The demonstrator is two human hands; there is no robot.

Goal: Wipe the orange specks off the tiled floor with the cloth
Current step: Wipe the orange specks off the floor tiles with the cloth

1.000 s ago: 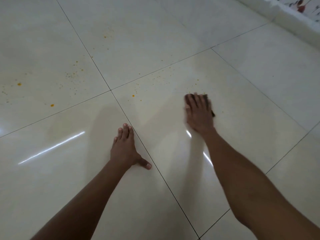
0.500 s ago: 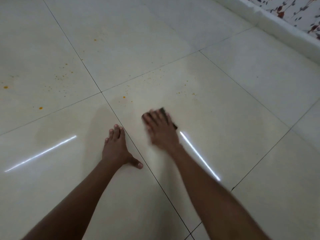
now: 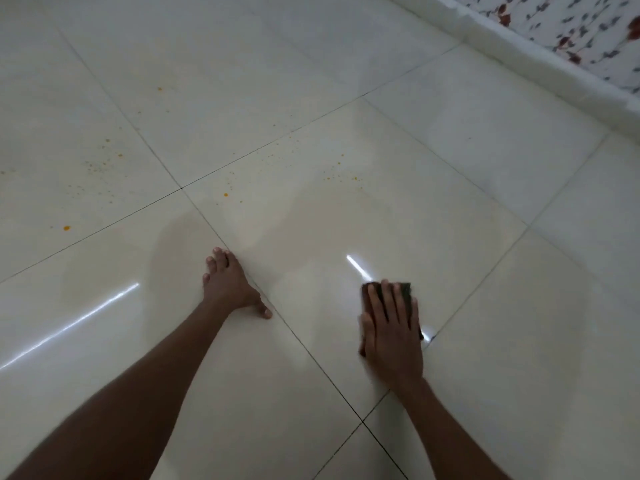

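Your right hand sits flat on the cloth, right of your left hand; specks lie farther ahead on the floor.

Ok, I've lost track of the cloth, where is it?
In the head view the cloth lies flat on the floor at lower right, pressed under the right hand, beside a grout line.

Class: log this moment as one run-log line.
right hand flat on cloth | left hand braced on floor | orange specks remain ahead
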